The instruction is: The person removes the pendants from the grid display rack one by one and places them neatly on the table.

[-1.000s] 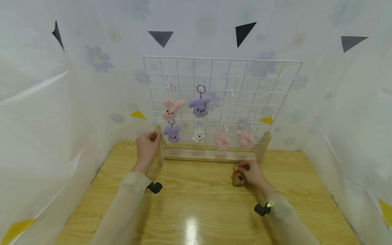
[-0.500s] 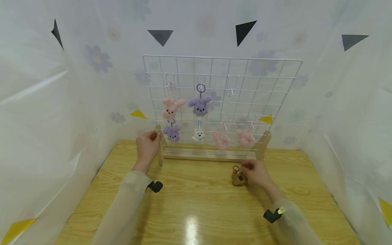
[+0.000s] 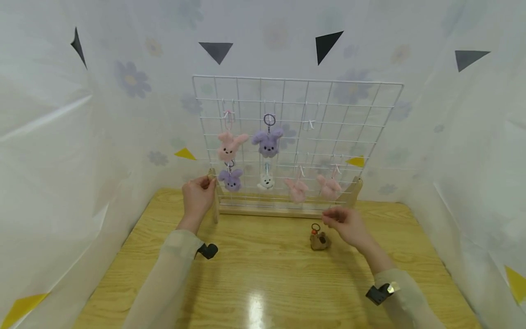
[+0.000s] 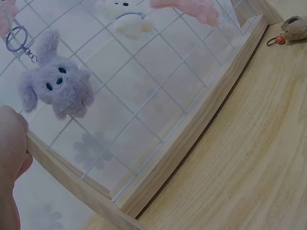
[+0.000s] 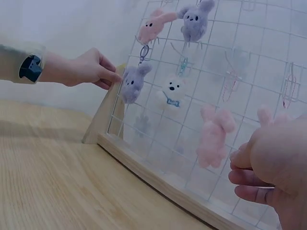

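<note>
My left hand pinches the left wooden upright of a white wire grid rack. My right hand, fingers loosely bent and holding nothing, is just above and to the right of a brown plush keychain. That keychain lies on the wooden table, its metal ring and an orange bead towards the rack. On the grid hang a pink bunny keychain, two purple bunny keychains, a white plush dog and two pink plush keychains with their backs turned.
A hook with nothing on it sits in the upper grid, right of the purple bunny. The rack's wooden base bar runs along the back of the table. White flowered sheets surround the table.
My right hand has let go of the brown plush keychain and moved up and away to the right. The keychain stays on the table. My left hand has not moved.
</note>
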Action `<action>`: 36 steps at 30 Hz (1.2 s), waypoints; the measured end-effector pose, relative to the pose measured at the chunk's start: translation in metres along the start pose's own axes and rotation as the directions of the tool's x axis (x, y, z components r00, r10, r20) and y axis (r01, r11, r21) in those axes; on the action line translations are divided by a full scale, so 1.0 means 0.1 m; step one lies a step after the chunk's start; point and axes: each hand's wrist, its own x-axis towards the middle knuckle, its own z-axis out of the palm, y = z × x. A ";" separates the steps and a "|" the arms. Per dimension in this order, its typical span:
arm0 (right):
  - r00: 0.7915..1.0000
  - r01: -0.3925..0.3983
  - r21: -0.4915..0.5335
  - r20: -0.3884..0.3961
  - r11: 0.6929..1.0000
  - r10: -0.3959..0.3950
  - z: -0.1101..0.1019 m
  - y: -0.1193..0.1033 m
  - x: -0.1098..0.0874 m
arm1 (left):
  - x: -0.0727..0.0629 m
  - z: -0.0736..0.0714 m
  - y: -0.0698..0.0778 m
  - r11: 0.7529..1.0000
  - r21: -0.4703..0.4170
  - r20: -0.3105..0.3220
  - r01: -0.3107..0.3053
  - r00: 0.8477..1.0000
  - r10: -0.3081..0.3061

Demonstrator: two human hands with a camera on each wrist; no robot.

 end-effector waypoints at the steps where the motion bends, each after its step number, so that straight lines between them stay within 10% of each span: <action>1: 1.000 -0.002 0.007 0.000 1.000 0.002 -0.01 -0.04 0.00 | 0.00 0.00 0.00 1.000 0.001 -0.001 0.000 1.000 0.000; 36: 0.972 0.233 0.102 -0.053 0.967 -0.228 -0.23 -1.12 0.32 | 0.01 -0.01 0.00 1.000 0.016 -0.003 -0.006 1.000 0.006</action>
